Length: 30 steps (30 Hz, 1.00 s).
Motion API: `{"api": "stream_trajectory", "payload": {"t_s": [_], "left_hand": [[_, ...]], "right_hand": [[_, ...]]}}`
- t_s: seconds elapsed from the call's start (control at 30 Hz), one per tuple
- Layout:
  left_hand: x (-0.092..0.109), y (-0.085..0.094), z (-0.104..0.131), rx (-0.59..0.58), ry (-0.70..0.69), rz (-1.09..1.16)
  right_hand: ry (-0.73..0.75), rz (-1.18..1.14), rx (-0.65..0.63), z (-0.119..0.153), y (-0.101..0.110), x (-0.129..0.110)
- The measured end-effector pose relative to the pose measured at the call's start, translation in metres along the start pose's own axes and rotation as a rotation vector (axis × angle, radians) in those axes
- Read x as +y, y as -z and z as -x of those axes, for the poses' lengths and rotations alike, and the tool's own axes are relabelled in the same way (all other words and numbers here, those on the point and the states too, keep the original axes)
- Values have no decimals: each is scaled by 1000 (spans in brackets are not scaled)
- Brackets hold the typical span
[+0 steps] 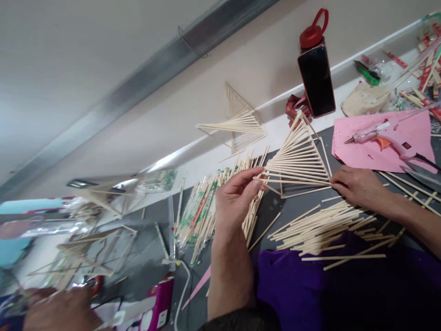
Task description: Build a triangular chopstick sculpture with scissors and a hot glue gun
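Between my two hands is a twisted fan-shaped frame of thin wooden sticks (303,154). My left hand (239,191) pinches its left corner between thumb and fingers. At the lower right corner, my right hand (351,184) has its fingertips closed on the frame. Just below lies a loose pile of cut wooden sticks (324,225), partly over purple cloth (292,276). Behind my left wrist are several longer sticks, some in printed clear wrappers (203,207). A pink glue gun (392,140) rests on a pink sheet (354,124) beyond my right hand.
A similar stick frame (241,124) stands against the wall. A phone (317,80) leans on a red-capped bottle (312,37). Scissors (425,174) lie at the right. At the lower left, another person's hand (62,308) is near a stick frame (99,248) and a magenta box (160,303).
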<state>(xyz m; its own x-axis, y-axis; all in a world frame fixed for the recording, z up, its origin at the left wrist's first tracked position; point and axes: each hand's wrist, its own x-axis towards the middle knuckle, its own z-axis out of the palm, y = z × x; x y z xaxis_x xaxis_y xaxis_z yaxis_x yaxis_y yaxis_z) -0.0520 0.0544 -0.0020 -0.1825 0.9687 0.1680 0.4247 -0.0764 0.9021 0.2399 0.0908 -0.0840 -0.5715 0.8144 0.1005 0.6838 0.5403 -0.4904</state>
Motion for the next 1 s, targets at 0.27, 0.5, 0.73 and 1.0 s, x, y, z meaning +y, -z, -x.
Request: {"api": "stream_trajectory", "payload": {"t_s": [0.27,0.5,0.73,1.0], "left_hand": [[3,-1,1,16,11,1],[1,0,0,7,0,13],[-1,1,0,-2,16,22],[-1,0,0,4,18,24]], "right_hand": [[45,-17,13,2,-1,2],[37,-37,47,3,-3,2],[57,-13,40,1,-2,0],[58,-8,48,1,-1,-1]]}}
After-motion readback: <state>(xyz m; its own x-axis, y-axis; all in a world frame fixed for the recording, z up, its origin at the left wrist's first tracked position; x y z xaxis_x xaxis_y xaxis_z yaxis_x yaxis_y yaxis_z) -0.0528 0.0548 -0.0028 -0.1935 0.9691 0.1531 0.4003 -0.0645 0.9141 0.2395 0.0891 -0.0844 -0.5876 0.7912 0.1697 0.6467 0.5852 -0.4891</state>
